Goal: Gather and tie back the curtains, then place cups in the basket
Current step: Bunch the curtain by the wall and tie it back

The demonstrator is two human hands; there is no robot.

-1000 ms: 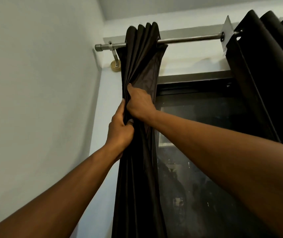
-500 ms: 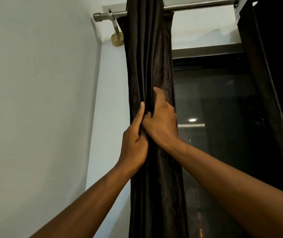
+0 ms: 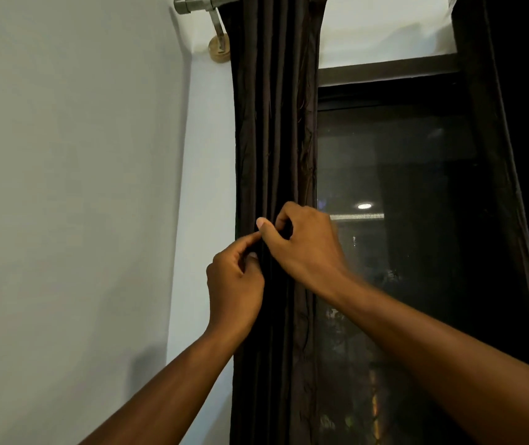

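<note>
Here, line by line:

Left curtain (image 3: 274,130): dark brown, gathered into narrow upright folds, hanging from the rod down past the bottom edge of the view, between the pale wall and the window.

Left hand (image 3: 234,281): at the bunch's left edge, about mid-height; fingers curled, thumb and forefinger pinching a fold, the cloth running between thumb tip and forefinger. The remaining fingers are folded toward the palm; whether they also catch cloth cannot be told.

Right hand (image 3: 304,245): just above and to the right of the left hand, touching it at the thumb; thumb laid across the front of the folds, fingers bent and hooked round the bunch, their tips hidden in the fabric.

Fold between the hands: the gathered cloth passes behind the right thumb and in front of the left palm, held from both sides.

Right curtain (image 3: 513,155): dark, at the right edge, well apart from both hands.

Curtain rod (image 3: 192,3): metal, end cap at top left, on a bracket (image 3: 218,30) fixed to the wall (image 3: 64,187).

Window (image 3: 401,252): dark glass beside the left curtain, reflecting a ceiling light.
</note>
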